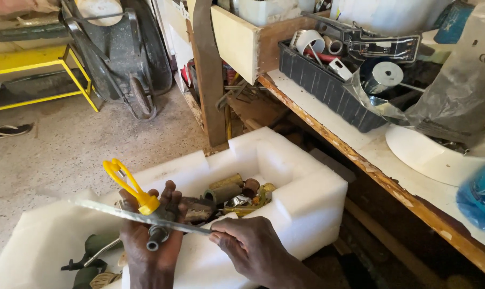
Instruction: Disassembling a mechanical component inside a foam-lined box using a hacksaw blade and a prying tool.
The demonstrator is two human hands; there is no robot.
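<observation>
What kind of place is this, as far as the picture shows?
Probably a home workshop or storage shed. A wheelbarrow stands on the bare concrete floor, a worn wooden workbench carries a dark crate of parts, and a white foam box holds old metal fittings.

Foam box (306, 198) left of workbench (360, 155)

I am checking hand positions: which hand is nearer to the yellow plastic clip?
Left. The left hand holds the yellow plastic clip in its palm; the right hand is apart, pinching the thin metal strip.
</observation>
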